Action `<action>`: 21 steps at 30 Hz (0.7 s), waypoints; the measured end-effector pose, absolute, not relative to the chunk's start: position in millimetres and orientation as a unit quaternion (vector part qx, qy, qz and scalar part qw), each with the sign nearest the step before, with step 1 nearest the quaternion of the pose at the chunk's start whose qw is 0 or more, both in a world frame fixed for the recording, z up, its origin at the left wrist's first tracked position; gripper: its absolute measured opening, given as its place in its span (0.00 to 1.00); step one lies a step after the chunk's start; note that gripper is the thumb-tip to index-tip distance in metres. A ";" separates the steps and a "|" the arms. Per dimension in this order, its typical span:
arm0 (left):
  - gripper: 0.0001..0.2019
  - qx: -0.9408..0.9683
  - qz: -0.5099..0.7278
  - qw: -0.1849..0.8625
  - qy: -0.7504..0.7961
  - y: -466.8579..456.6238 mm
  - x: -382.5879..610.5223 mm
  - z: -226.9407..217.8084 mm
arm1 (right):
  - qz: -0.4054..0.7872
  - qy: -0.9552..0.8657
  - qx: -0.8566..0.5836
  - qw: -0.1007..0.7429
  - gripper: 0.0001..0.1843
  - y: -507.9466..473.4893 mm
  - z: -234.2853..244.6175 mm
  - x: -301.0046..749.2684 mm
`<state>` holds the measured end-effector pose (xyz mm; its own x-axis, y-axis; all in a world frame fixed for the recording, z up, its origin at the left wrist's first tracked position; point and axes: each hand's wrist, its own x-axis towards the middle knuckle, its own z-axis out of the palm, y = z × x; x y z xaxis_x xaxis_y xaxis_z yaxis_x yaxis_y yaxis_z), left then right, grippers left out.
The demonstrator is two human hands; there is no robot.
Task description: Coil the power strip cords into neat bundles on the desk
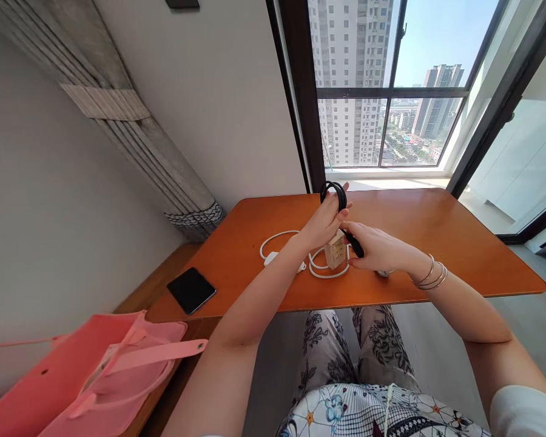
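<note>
My left hand [324,221] is raised over the orange table [437,243] with its fingers wrapped round a coiled black cable [335,190]. My right hand [378,247] is just to its right, pinching the black plug end of that cable [355,244]. Under the hands lies a white cable [282,238] in loose loops, with a small beige adapter block [335,249] standing among them. A white plug [271,259] rests at the left end of the white cable.
A black phone [192,289] lies on a lower wooden ledge left of the table. A pink tote bag [95,376] sits at the bottom left. A window [391,91] stands behind the table, a grey wall to the left.
</note>
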<state>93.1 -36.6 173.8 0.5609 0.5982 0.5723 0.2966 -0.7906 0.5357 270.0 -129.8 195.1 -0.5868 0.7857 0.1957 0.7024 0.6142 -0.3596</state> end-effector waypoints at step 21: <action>0.31 0.719 0.294 0.612 0.147 -67.3 99.0 184.1 | 0.433 -0.696 -0.305 0.484 0.23 -72.9 190.4 279.2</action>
<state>99.0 -67.3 184.1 0.7836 0.5718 0.2430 -0.1478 -0.2083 0.9668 279.2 -72.9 190.4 -0.3456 0.8441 0.4099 0.0049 0.4384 -0.8988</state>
